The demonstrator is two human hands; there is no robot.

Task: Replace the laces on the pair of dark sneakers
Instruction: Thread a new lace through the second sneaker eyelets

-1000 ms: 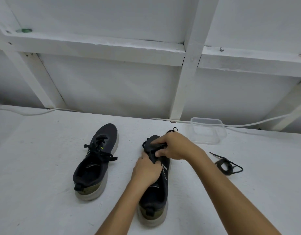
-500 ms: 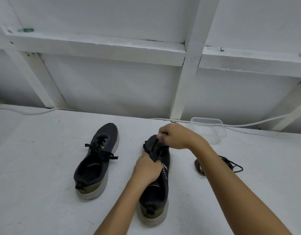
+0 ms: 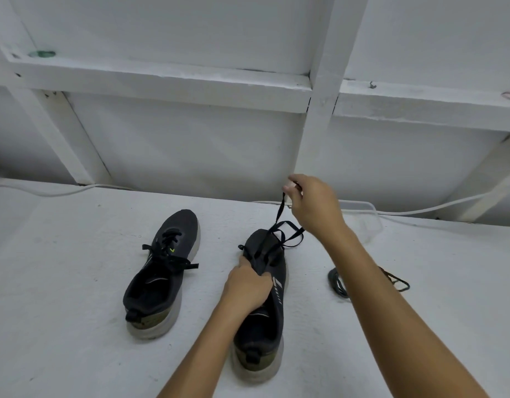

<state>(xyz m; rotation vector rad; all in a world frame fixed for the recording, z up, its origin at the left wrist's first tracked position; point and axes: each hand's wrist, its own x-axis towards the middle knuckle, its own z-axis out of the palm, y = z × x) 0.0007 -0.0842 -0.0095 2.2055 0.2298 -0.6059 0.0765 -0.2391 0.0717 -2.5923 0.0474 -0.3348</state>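
A white bench [image 3: 61,282] is seen from above, backed by a white wall braced with painted beams [image 3: 162,87]. A white cable [image 3: 47,193] is run along the bench's far edge.

Two dark sneakers are set side by side near the middle of the bench, both with the long axis running from the near edge toward the far edge, toes pointed at the wall and heels toward the person. The left sneaker [image 3: 165,271] is tilted slightly, its toe leaning to the right, and is laced, with the lace ends loose across its tongue. The right sneaker [image 3: 265,305] lies just beside it, nearer the front edge, and is only partly threaded.

The left hand [image 3: 245,288] is curled around the tongue and upper of the right sneaker, which is held down on the bench. The right hand [image 3: 314,205] is raised above the toe of that sneaker, toward the far edge, and a black lace [image 3: 279,225] is pinched between thumb and fingertips. The lace is drawn up from the eyelets in a taut strand, with a loose loop hanging over the toe.

A clear plastic container [image 3: 371,219] stands at the far edge behind the right wrist, mostly hidden. A second dark lace [image 3: 338,285], bundled, lies on the bench to the right of the right sneaker, partly covered by the right forearm.
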